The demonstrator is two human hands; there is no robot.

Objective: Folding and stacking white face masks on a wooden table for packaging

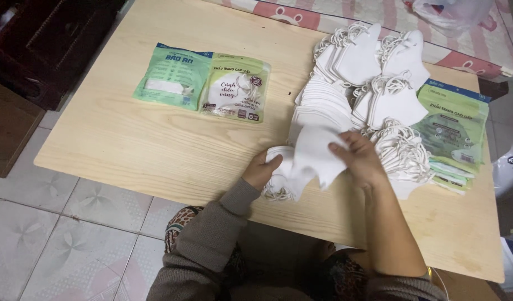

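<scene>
Pale wood table [156,150] on grey tiled floor [55,239], pink bedding [334,14] behind

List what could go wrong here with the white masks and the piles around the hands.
1. The left hand and right hand hold a small stack of masks near the table edge; some might slip to the floor.
2. Ear loops on the neighbouring piles look tangled, so lifting one could drag others.
</scene>
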